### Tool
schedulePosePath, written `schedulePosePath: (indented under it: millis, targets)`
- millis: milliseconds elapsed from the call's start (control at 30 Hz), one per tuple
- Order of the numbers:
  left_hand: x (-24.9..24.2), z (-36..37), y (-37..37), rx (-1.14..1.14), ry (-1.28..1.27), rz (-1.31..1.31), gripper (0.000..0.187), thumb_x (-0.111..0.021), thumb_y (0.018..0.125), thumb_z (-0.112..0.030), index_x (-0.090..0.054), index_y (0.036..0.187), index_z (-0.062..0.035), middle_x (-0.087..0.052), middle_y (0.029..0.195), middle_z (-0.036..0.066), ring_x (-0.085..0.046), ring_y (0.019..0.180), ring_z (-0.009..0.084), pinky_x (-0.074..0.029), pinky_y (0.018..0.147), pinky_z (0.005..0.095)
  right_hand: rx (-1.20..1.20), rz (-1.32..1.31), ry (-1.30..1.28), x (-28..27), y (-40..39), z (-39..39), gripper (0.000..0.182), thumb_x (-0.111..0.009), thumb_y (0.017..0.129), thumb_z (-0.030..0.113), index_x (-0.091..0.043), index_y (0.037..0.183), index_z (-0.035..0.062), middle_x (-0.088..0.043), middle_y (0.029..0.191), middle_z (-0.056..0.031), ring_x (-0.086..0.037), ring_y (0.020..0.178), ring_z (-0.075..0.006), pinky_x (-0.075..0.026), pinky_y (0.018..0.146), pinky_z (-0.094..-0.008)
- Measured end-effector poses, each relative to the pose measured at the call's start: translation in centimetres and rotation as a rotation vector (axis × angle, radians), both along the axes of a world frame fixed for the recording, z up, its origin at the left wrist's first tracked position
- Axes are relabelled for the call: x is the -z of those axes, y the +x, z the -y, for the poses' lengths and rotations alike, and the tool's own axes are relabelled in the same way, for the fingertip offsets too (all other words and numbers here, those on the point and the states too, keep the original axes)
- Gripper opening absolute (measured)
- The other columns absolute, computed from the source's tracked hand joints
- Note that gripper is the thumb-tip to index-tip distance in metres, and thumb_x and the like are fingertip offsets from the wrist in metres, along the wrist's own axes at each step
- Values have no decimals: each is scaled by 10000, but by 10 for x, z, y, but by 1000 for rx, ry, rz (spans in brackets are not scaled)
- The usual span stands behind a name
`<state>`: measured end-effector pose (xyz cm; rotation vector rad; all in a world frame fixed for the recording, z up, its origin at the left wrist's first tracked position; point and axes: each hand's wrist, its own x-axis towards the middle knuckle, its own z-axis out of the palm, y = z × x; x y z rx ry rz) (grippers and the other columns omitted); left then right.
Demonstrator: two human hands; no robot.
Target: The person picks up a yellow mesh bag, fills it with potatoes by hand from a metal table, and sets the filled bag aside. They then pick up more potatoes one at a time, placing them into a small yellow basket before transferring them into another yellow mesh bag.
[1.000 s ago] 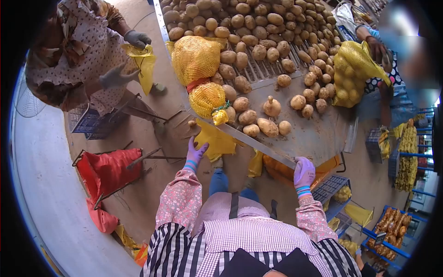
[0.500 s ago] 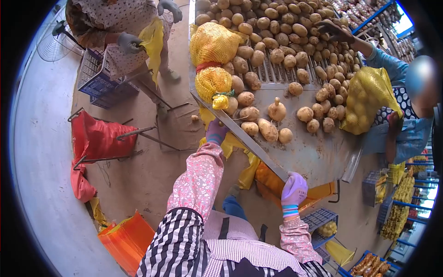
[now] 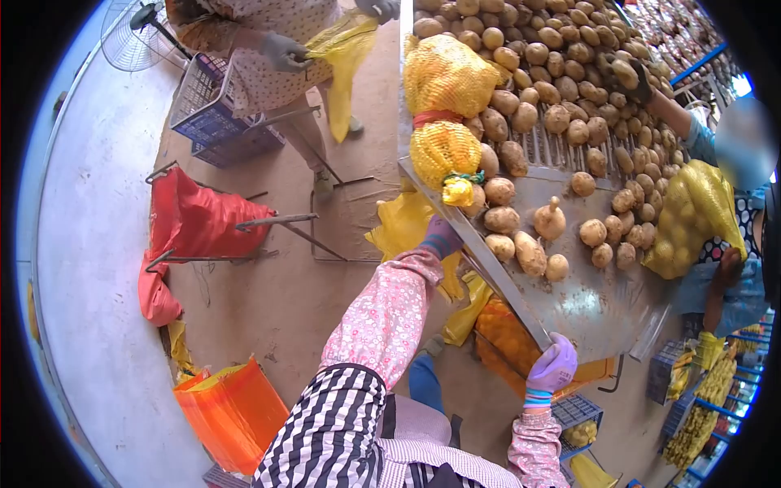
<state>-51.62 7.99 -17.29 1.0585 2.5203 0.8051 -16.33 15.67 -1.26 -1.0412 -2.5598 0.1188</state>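
My left hand (image 3: 443, 236), in a purple glove, is at the metal rim of the sorting table (image 3: 504, 286). Its fingers are mostly hidden, with yellow mesh bags (image 3: 404, 224) hanging close by. My right hand (image 3: 553, 364), gloved too, has its fingers curled over the table's near corner. Just above my left hand, a filled yellow net bag (image 3: 451, 77) lies at the rim, cinched with a red band and a green tie. Loose potatoes (image 3: 530, 254) lie on the metal surface between my hands and the large heap (image 3: 561, 73).
At the left, a co-worker in grey gloves holds a yellow mesh bag (image 3: 342, 61) beside blue crates (image 3: 203, 102). Another person at the right has a potato-filled bag (image 3: 691, 220). A red sack on a frame (image 3: 203, 215) and an orange bag (image 3: 232, 415) stand left.
The view has swung, so the table sits further right. The right-hand co-worker's glove now holds a potato. The left co-worker spreads the yellow bag wider. My hands stay at the rim.
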Motion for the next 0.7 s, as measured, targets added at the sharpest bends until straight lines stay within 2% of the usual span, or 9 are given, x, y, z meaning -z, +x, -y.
schedulePosePath:
  millis: [33, 100, 200, 300, 467, 500, 567, 600, 700]
  targets:
    - [-11, 2, -5, 10, 70, 25, 276, -662, 880, -306, -729, 1074, -122, -749, 1067, 117, -684, 1075, 341, -499, 956, 453, 17, 14, 2, 1, 1, 0, 367, -409, 1063, 278, -709, 1026, 70, -725, 1051, -122, -669, 986, -348, -492, 906, -454]
    - [-48, 21, -9, -2, 41, 84, 322, -658, 904, -377, -730, 1127, -156, -707, 1224, 93, -627, 1207, 308, -464, 1013, 481, 4, 9, 29, 6, 3, -2, 370, -407, 1063, 282, -706, 1023, 68, -725, 1036, -125, -667, 976, -355, -495, 896, -455]
    - [-30, 47, -1, 23, 58, -68, 366, -667, 913, -446, -721, 1186, -208, -617, 1373, 74, -498, 1365, 284, -444, 1041, 507, 19, -2, 34, 6, 0, 1, 374, -406, 1063, 287, -705, 1025, 65, -724, 1016, -133, -664, 956, -358, -494, 888, -457]
    - [-1, 51, -18, 154, 105, 132, 389, -652, 927, -497, -713, 1221, -250, -544, 1450, 68, -367, 1462, 272, -430, 1059, 525, 34, 25, 22, 4, -4, 2, 362, -424, 1062, 266, -701, 1030, 37, -701, 963, -153, -653, 920, -361, -493, 880, -453]
    - [-28, 69, -27, 121, 185, 196, 415, -638, 973, -376, -636, 1349, -202, -575, 1424, 119, -484, 1370, 347, -438, 1084, 464, 57, 27, -113, -3, 0, 2, 308, -437, 1051, 233, -678, 1087, 45, -688, 1007, -148, -643, 969, -350, -486, 906, -455]
    - [-32, 83, -18, -20, 322, 191, 427, -651, 969, -310, -623, 1361, -145, -570, 1432, 144, -492, 1362, 354, -428, 1102, 461, 63, 41, -111, -9, -8, 13, 308, -437, 1051, 233, -678, 1087, 45, -688, 1007, -148, -643, 969, -350, -486, 906, -455]
    - [-20, 118, -4, -228, 462, 116, 464, -662, 967, -268, -593, 1385, -77, -576, 1419, 187, -522, 1317, 378, -421, 1112, 462, -113, -162, 245, -24, -40, 45, 236, -494, 1025, 180, -638, 1164, 54, -650, 1132, -156, -613, 1032, -350, -476, 946, -480]
    - [-6, 144, 3, -290, 457, 48, 489, -659, 970, -292, -578, 1396, -66, -586, 1398, 204, -544, 1281, 395, -423, 1104, 468, -266, -123, 133, -25, -41, 64, 233, -537, 1003, 156, -604, 1207, 67, -603, 1234, -158, -586, 1095, -346, -470, 969, -495]
    - [71, 231, 40, -533, 283, 242, 502, -667, 965, -295, -572, 1385, -38, -617, 1349, 203, -560, 1255, 403, -418, 1105, 465, -547, -72, -346, 22, -73, 120, 198, -587, 966, 205, -647, 1121, 97, -683, 1097, -112, -653, 1005, -343, -484, 969, -469]
